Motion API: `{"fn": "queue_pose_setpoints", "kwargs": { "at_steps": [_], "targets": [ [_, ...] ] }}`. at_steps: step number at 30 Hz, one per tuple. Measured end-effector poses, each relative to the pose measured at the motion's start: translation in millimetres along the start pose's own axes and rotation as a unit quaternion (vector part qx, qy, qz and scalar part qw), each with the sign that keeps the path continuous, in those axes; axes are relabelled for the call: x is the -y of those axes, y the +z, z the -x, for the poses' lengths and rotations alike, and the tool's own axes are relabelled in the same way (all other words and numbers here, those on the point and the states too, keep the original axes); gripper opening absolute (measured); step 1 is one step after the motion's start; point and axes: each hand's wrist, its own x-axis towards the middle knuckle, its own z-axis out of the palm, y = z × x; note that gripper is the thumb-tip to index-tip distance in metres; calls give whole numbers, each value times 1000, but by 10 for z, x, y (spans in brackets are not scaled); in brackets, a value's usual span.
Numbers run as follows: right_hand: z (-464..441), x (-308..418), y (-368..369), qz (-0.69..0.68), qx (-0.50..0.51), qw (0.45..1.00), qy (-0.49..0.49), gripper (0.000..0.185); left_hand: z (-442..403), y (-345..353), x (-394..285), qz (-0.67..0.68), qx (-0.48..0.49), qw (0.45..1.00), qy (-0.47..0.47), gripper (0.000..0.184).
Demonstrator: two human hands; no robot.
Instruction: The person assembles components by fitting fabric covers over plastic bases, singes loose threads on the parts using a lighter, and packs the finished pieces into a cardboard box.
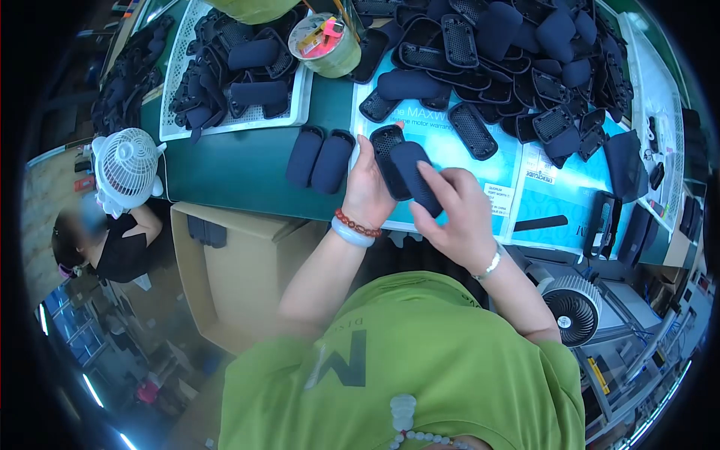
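Just over the table's front edge, my left hand (367,191) is closed on a black oval speaker-grille-like cover (385,142), its hollow perforated inner side showing. My right hand (463,221) grips a dark navy fabric-faced oval cover (411,163) between thumb and fingers. That cover overlaps the right side of the black one; whether the two touch cannot be told. Two similar fabric-faced covers (332,161) lie side by side to the left of my left hand. Beyond my hands, a large pile of covers (495,67) shows both fabric faces and perforated backs.
A white basket (300,112) of covers stands at the back left, beside a tub (341,64) holding small tools. An open cardboard box (225,289) sits below the table's front edge. A white fan (126,169) and a co-worker (120,247) are at left; another fan (574,311) is at right.
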Motion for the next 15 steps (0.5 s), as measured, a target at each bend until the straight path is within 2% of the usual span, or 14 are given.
{"fn": "queue_pose_setpoints", "kwargs": {
  "at_steps": [6, 8, 9, 10, 11, 12, 13, 15],
  "targets": [
    [-151, 0, 368, 30, 28, 998, -38, 61, 145, 149, -9, -57, -47, 996, 51, 60],
    [-172, 17, 414, 26, 43, 998, -37, 64, 139, 96, 10, -138, -74, 986, 52, 59],
    [-174, 11, 440, 21, 75, 997, -4, 65, 146, 62, 9, -180, -90, 978, 56, 59],
    [-154, -29, 442, 18, 108, 994, 29, 66, 172, 44, 58, -213, -82, 971, 69, 60],
    [-124, -84, 432, 18, 141, 988, 63, 68, 182, -19, 99, -266, -34, 960, 80, 61],
    [-57, -159, 458, 17, 112, 992, 48, 60, 221, -65, 126, -326, -26, 940, 97, 55],
    [24, -274, 510, -100, 139, 977, 124, 55, 257, -86, 146, -383, -17, 917, 112, 50],
    [155, -455, 599, -322, 181, 888, 273, 44, 299, -228, 137, -409, -22, 907, 95, 49]
  ]
}}
